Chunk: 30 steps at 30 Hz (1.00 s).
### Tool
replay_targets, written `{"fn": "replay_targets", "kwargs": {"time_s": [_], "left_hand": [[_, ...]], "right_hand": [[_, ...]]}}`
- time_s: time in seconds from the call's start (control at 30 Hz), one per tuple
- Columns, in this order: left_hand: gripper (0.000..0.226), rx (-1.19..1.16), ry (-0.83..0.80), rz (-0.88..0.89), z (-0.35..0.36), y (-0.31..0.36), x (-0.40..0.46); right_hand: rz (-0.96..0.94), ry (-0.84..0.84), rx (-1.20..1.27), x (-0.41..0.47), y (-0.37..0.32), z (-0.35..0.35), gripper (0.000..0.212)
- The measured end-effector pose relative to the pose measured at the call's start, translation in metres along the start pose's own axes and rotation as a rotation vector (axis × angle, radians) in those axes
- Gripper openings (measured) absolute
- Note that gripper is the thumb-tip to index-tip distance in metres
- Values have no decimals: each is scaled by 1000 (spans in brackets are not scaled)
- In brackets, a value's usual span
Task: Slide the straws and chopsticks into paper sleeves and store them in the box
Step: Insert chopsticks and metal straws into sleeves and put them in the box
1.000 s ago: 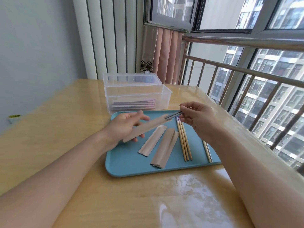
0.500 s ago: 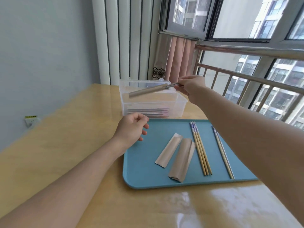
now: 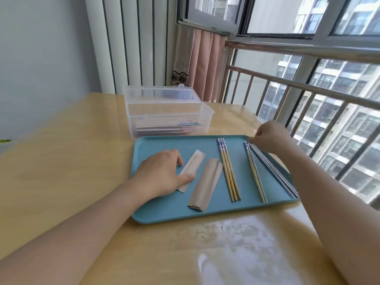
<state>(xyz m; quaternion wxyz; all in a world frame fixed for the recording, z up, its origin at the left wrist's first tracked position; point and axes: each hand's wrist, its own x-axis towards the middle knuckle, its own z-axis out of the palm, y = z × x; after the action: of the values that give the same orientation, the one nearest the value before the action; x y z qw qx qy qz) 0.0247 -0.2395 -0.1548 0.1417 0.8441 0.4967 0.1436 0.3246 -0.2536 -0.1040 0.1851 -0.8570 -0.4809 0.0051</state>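
Paper sleeve [image 3: 190, 170] under left hand [image 3: 162, 174]

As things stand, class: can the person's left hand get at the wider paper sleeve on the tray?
Probably yes. The left hand rests on the narrow sleeve, and the wider paper sleeve lies just beside it on the tray, uncovered, with nothing between them.

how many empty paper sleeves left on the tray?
2. One sleeve lies under the left hand, which rests on it; the second sleeve lies just right of it, beside the wooden chopsticks. Filled ones sit in the clear box, uncounted.
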Motion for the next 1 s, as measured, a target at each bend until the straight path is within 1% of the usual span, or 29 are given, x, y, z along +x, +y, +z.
{"fn": "replay_targets", "kwargs": {"time_s": [0.03,0.1,0.2,0.3,0.33,0.37,0.43,0.5,0.53,0.57,0.67,0.73,0.87,1.0], "left_hand": [[37,-4,10,-14,0,0,1],[24,-28,14,-31,0,0,3],[13,-93,13,-39,-1,-2,4],[11,-162,21,-46,1,-6,7],[11,-244,30,-57,2,-8,9],[12,-375,39,-75,1,-8,10],[14,-722,47,-124,-2,-7,10],[11,-1064,-10,-156,-7,-4,8],[8,-1180,-46,-167,-8,-2,7],[6,-1248,-79,-175,-9,-1,5],[18,-1330,-227,-178,-8,0,2],[24,-1355,-293,-180,-6,-1,0],[28,-1345,-303,-179,-6,-2,2],[28,-1378,-307,-177,-7,-1,2]], "right_hand": [[46,-53,-63,-5,12,-4,38],[118,-131,-77,-14,24,-9,45],[137,-211,15,-20,23,-6,41],[154,-278,99,-25,10,-4,33],[154,-291,124,-27,7,-3,30],[142,-294,130,-28,6,-2,28],[105,-298,88,-30,4,0,28],[56,-287,-17,-33,1,0,31],[43,-281,-70,-36,0,1,33],[31,-273,-99,-37,-1,0,35],[8,-273,-109,-41,-5,-3,34],[-34,-264,-158,-41,-8,-3,35],[-112,-230,-233,-39,-13,7,33],[-165,-213,-271,-36,-10,8,35]]}}
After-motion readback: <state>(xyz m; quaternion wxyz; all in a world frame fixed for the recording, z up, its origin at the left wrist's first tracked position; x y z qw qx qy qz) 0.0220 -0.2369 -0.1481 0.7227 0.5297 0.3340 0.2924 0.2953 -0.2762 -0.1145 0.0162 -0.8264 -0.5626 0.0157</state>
